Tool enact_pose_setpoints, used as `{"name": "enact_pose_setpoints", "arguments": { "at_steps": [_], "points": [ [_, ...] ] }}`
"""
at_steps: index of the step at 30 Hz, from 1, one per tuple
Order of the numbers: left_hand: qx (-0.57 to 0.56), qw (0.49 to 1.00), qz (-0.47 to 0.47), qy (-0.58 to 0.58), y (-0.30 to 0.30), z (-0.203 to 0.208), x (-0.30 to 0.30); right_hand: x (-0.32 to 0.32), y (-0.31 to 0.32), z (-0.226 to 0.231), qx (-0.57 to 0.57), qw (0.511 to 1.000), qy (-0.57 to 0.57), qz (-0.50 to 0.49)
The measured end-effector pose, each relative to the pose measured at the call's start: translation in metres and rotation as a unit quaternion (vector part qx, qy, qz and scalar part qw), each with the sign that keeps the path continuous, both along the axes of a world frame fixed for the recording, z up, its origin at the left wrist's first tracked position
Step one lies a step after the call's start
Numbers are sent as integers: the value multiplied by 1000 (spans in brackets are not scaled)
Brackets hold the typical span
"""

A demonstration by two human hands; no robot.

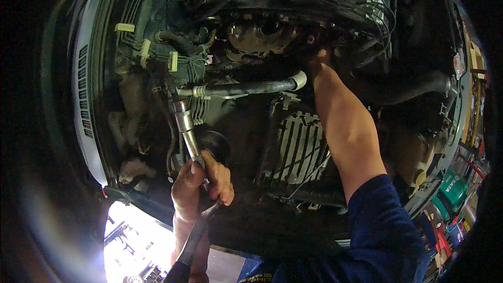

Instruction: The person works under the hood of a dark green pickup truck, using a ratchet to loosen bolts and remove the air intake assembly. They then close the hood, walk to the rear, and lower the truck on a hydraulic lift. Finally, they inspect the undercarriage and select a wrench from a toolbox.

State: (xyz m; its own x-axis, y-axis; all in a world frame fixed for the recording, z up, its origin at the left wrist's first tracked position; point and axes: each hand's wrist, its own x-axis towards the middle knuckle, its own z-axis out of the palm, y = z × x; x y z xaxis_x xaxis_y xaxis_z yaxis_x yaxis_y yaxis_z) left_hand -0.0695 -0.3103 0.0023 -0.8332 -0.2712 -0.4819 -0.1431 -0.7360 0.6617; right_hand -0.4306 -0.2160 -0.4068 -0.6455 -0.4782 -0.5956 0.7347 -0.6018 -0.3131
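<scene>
My left hand (203,183) is closed around the head of a ratchet wrench. A shiny chrome socket (184,120) points up and away from the fingers, toward a metal pipe fitting. The ratchet's dark handle (195,238) slants down to the lower edge beside my left forearm. Deep among the engine parts, my right hand (321,58) reaches in past the end of a black hose (257,87). Shadow hides most of its fingers, so I cannot make out what they touch.
Around my hands is a vehicle's engine bay with a ribbed metal part (299,149), thin pipes with pale clips (173,61) and a wide black hose (414,88). Bright light comes from the lower left. A green case (454,188) and tools stand beyond the right edge.
</scene>
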Motion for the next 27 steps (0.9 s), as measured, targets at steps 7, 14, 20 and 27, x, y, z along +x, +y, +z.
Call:
{"name": "enact_pose_setpoints", "arguments": {
  "at_steps": [7, 14, 20, 27],
  "points": [
    [32, 999, 21, -1, 1, 0, 2, -1, -6, 2, 122, 989, 82, 37],
    [-9, 1000, 7, -6, 2, 1, 1, 11, -1, -8, 652, 420, 602, 191],
    [-11, 1000, 15, -21, 2, 1, 0, 24, 2, 19, 441, 731, 499, 151],
    [-3, 1000, 10, -14, 2, -2, 1, 18, -1, 12, 438, 728, 502, 160]
  ]
}}
